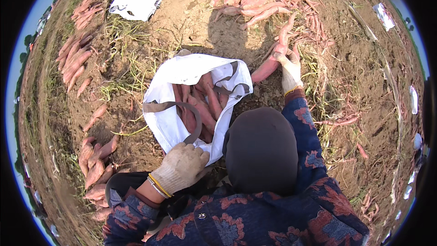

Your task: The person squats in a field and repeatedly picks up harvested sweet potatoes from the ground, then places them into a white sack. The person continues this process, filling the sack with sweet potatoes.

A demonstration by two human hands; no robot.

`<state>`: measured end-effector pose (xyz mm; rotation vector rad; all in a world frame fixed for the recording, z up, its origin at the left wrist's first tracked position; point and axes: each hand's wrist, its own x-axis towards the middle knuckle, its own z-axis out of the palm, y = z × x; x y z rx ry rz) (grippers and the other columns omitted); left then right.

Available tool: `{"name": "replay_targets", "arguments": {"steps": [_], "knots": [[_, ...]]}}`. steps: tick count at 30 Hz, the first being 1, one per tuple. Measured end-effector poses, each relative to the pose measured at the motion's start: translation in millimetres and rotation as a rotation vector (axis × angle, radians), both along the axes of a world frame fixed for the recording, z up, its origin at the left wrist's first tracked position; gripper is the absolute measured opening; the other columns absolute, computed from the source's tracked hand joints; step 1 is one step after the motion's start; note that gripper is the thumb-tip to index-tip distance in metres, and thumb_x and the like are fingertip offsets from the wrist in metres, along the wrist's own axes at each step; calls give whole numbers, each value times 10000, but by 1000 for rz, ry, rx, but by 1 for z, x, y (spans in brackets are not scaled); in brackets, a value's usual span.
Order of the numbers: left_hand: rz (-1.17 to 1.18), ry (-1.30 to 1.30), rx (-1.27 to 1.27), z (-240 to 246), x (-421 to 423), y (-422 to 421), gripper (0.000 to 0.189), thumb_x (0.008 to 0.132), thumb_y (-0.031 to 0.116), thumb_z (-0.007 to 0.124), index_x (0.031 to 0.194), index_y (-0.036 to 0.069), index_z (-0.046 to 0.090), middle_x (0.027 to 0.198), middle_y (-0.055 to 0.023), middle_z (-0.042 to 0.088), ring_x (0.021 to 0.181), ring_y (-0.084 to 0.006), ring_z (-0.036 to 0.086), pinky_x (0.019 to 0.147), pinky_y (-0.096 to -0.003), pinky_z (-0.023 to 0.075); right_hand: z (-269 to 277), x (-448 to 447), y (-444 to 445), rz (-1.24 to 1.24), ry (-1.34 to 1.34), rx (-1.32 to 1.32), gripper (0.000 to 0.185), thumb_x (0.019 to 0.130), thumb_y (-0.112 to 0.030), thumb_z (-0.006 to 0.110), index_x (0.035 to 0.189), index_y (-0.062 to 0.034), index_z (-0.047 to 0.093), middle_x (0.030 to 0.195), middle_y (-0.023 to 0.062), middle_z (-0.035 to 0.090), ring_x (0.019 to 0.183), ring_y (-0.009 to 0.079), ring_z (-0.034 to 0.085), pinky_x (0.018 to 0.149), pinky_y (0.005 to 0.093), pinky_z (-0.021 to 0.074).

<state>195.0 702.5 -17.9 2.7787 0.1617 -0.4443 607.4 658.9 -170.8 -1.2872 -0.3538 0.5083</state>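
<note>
A white woven bag [157, 123] with dark straps stands open in front of me, partly filled with sweet potatoes [205, 106]. My left hand [182, 165], in a knitted work glove, grips the bag's near rim beside a strap. To the right of the bag, my right hand [290, 68], gloved as well, holds a long sweet potato [267, 67] with a narrow upper end, its thick lower end close to the bag's right side. Another sweet potato shows behind the fingers; whether it is held too, I cannot tell. The right palm is hidden.
A large heap of sweet potatoes [252, 0] lies on the soil ahead. More lie in groups along the left, one pile [97, 167] near my left knee. A folded white bag [138, 1] rests ahead left. Dry vines [317, 71] and a plastic strip [362, 22] are at the right.
</note>
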Motion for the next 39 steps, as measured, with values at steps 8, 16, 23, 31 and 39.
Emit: {"name": "replay_targets", "arguments": {"steps": [8, 16, 23, 31, 39], "knots": [[-59, 20, -29, -8, 22, 5, 259, 877, 313, 695, 951, 68, 658, 898, -100, 665, 903, -301, 666, 793, -433, 507, 35, 41, -51, 52, 451, 562, 498, 967, -327, 681, 1355, -48, 542, 1207, 166, 656, 1086, 328, 650, 974, 484, 536], [-62, 42, -36, -14, 27, 10, 246, 816, 254, 696, 969, 74, 628, 895, -101, 656, 887, -313, 658, 789, -442, 507, 44, 38, -96, 66, 359, 309, 449, 961, -238, 666, 1343, -49, 524, 1149, 152, 650, 947, 275, 666, 813, 405, 582], [-65, 96, -49, -18, 31, 13, 274, 822, 255, 688, 1019, 70, 647, 922, -107, 667, 919, -318, 664, 814, -444, 513, 22, 38, -107, 99, 40, -36, 721, 928, -67, 698, 1564, 17, 370, 1431, 114, 565, 1256, 217, 567, 1087, 341, 446], [210, 49, -480, 7, 43, 41, 445, 781, 302, 794, 1139, 61, 683, 972, -157, 702, 947, -359, 688, 853, -456, 543, 44, 18, -87, 85, -273, -137, 718, 876, -25, 750, 1517, 26, 431, 1430, 111, 574, 1287, 190, 557, 1092, 335, 449], [478, 17, -1038, 7, 48, 60, 429, 939, 215, 722, 1290, -16, 636, 1143, -114, 708, 1083, -209, 673, 967, -357, 526, 52, 3, -81, 36, -289, -101, 717, 847, 30, 739, 1503, 24, 451, 1410, 114, 588, 1273, 176, 569, 1101, 317, 440]]}}
